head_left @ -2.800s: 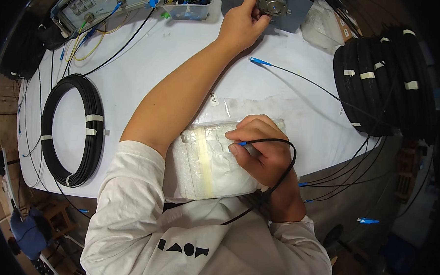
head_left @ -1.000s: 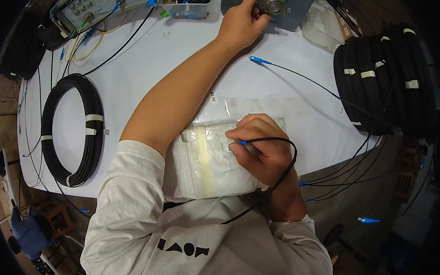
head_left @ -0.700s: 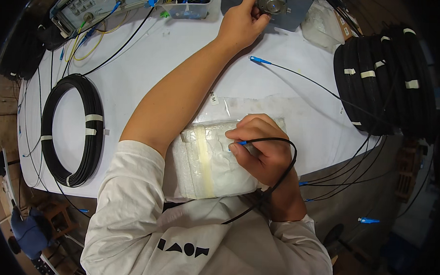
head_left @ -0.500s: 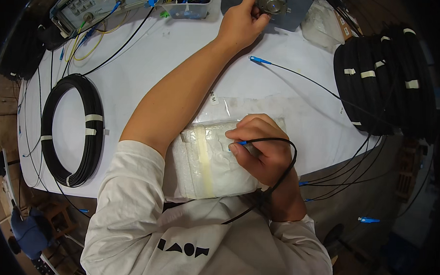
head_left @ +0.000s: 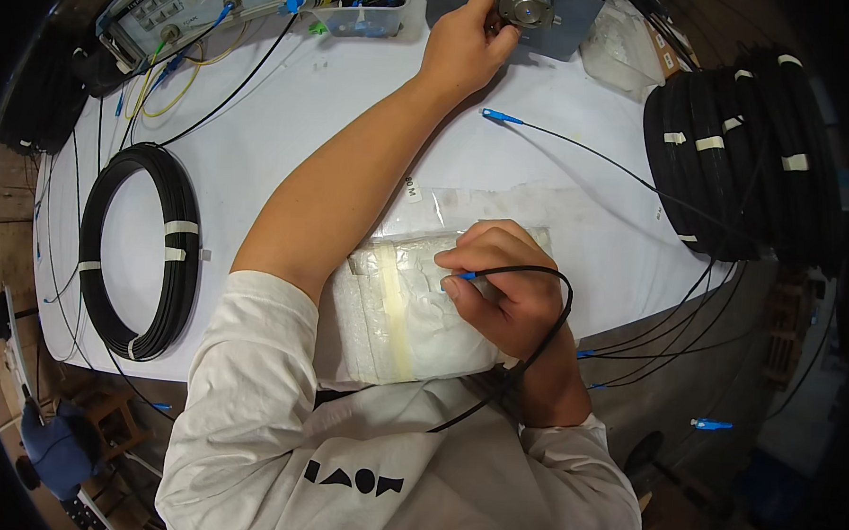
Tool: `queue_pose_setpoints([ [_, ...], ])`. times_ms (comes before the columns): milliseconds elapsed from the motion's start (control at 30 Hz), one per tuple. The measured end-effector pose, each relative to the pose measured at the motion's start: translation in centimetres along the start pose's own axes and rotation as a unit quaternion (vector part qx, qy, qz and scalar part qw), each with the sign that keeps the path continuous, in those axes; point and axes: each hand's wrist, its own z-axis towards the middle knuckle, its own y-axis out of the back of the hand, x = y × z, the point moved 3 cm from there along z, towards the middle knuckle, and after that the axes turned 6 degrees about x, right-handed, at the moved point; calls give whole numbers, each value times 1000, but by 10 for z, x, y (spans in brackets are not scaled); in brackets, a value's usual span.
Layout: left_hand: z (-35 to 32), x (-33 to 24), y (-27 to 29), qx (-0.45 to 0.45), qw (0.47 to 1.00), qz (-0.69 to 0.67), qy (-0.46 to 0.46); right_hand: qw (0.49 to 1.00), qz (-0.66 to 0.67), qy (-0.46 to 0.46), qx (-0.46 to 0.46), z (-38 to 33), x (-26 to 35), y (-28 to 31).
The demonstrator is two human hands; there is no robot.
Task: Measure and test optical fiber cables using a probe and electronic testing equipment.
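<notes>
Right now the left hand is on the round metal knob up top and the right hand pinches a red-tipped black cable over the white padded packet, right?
Not quite: the head view shows the black cable in the right hand has a blue tip, not red. The rest holds.

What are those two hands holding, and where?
The right hand pinches a thin black cable near its blue connector end. The left hand grips a round metal knob from the side.
</notes>
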Motion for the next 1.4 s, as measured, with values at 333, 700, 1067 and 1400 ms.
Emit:
queue_pose_setpoints([
  [333,0,-2,1,7,1000,-1,18,1000,7,-4,4,-1,-1,0],
  [700,1,5,-1,-5,1000,15,-3,1000,3,-4,4,-1,-1,0],
  [1067,0,5,-2,6,1000,-18,5,1000,0,4,2,0,-1,0],
  [1400,-1,2,-1,9,1000,-3,10,1000,4,-5,5,0,0,0],
])
